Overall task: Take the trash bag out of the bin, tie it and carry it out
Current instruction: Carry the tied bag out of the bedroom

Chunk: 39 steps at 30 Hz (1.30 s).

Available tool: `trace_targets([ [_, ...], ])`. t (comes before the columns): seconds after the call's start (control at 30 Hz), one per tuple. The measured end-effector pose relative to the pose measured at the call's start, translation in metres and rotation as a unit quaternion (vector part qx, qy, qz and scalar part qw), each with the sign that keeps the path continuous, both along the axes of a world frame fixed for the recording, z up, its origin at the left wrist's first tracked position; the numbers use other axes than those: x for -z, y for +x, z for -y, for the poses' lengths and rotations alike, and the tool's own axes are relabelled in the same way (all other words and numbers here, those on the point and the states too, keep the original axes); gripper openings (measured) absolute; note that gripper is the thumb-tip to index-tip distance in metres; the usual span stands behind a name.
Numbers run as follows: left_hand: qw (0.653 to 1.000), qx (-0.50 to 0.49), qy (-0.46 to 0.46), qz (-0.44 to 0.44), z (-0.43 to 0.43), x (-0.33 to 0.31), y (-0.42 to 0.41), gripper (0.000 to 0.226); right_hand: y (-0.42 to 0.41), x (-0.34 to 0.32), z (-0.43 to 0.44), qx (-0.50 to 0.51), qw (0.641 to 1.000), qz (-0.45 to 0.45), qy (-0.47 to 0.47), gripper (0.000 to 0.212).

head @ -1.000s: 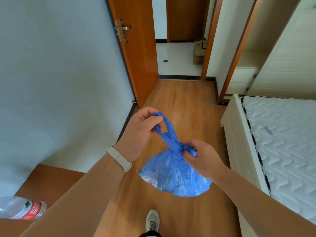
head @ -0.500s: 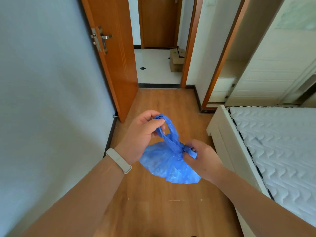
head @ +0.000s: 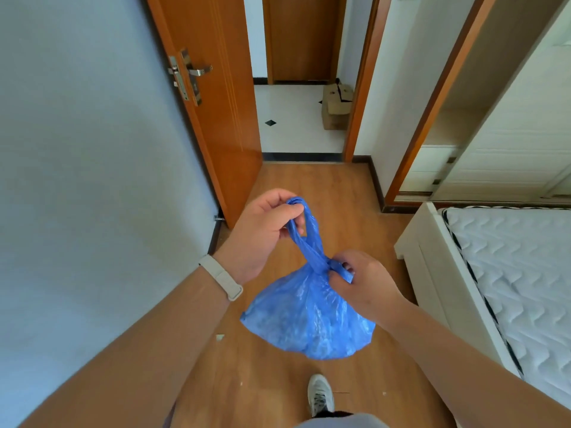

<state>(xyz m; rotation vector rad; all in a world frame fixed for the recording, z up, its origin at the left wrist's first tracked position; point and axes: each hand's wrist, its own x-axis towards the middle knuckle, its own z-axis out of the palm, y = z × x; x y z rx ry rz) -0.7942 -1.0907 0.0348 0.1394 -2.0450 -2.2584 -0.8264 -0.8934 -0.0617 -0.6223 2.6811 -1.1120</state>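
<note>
Hands on trash bag (head: pixel 309 319), held in the air over wooden floor (head: pixel 309 186)
Left hand (head: pixel 259 233) pinches twisted loop; right hand (head: pixel 361 282) pinches knot. Thin, soft, looks light; carry by loop

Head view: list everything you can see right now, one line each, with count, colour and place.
trash bag: 1, blue, centre, held up over the floor, neck knotted
door: 1, orange-brown wood, open, left of the doorway, metal handle
cardboard box: 1, tan, on the white tiled floor beyond the doorway
far door: 1, brown, shut, across the tiled floor
wall: 1, pale blue-grey, left
floor: wood, orange-brown, small pale scraps on it
bed: 1, white quilted mattress on a white frame, right
wardrobe: 1, cream, upper right, one side open
wristband: 1, white, left wrist
shoe: 1, white-grey, bottom centre
left hand: pinching the bag's top loop
right hand: gripping the knot
</note>
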Motion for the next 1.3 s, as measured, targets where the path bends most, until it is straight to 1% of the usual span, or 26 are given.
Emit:
trace_targets([
  [0.13, 1.000, -0.021, -0.015, -0.008, 0.004, -0.005, -0.060, 0.017, -0.065, -0.001, 0.013, -0.003, 1.000, 0.006, -0.025, 0.011],
  [0.3, 0.999, -0.022, -0.027, -0.018, 0.006, -0.011, -0.133, 0.015, -0.148, -0.005, 0.021, -0.011, 0.999, -0.014, -0.038, 0.014],
  [0.43, 0.999, -0.019, -0.025, -0.011, 0.015, -0.014, -0.181, 0.012, -0.196, -0.010, 0.028, -0.001, 0.999, -0.017, -0.045, 0.017],
  [0.57, 0.999, -0.006, -0.040, -0.006, 0.030, -0.016, -0.223, 0.016, -0.230, -0.011, 0.042, -0.004, 0.999, -0.015, -0.036, 0.017],
  [0.73, 0.999, 0.017, -0.036, -0.004, 0.057, -0.008, -0.276, 0.010, -0.271, -0.009, 0.066, 0.001, 1.000, -0.013, 0.002, 0.013],
  [0.87, 0.999, 0.038, -0.030, -0.003, 0.092, -0.003, -0.319, 0.014, -0.308, -0.009, 0.096, 0.012, 0.999, -0.031, 0.014, 0.009],
  [1.07, 0.997, 0.069, 0.004, -0.015, 0.178, -0.010, -0.395, 0.015, -0.382, -0.021, 0.168, 0.048, 0.996, -0.077, 0.020, 0.012],
  [1.3, 0.994, 0.109, 0.020, -0.020, 0.263, -0.008, -0.471, 0.013, -0.442, -0.027, 0.240, 0.113, 0.990, -0.075, 0.029, 0.013],
])
